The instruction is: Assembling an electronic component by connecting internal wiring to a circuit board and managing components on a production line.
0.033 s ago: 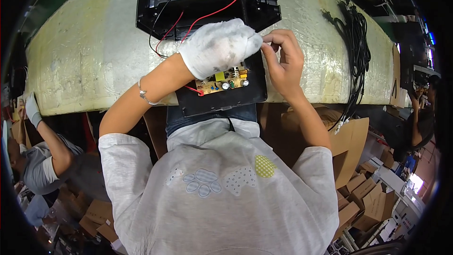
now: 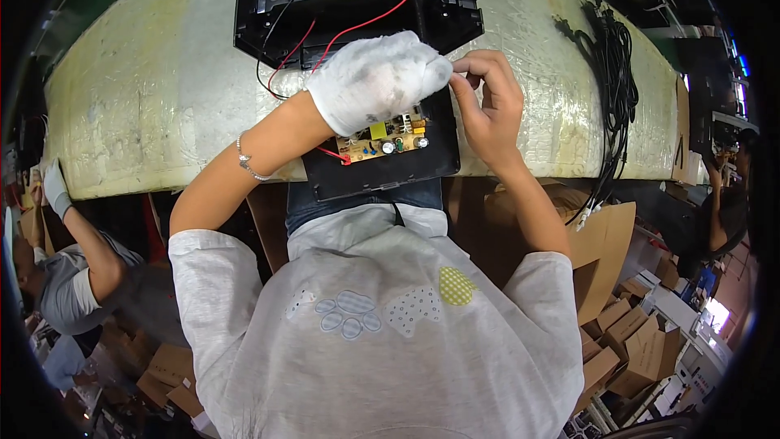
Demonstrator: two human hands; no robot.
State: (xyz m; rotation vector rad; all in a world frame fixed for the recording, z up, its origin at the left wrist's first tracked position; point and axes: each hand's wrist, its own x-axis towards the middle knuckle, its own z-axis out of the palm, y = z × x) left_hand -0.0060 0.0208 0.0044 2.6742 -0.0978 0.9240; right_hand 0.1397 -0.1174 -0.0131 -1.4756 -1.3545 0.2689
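Note:
My left hand [image 2: 380, 81], in a white work glove with grey smudges, is closed above a tan circuit board [image 2: 370, 149]. Its fingertips meet those of my bare right hand [image 2: 491, 102], which is pinched shut. Whatever sits between them is too small or hidden to make out. The board carries capacitors and a yellow part, and rests on a black panel [image 2: 422, 175] at the table's near edge; the glove covers its far part. Beyond it lies an opened black plastic housing [image 2: 357, 12] with metal fins. A red wire [image 2: 357, 31] and a black wire [image 2: 264, 53] run from it towards the glove.
A bundle of black cables [image 2: 613, 73] lies on the plastic-covered table [image 2: 146, 114] to the right and hangs over its edge. An open carton [image 2: 605, 252] stands below, with several boxes [image 2: 642, 349] behind. Another person [image 2: 69, 268] works at the far left.

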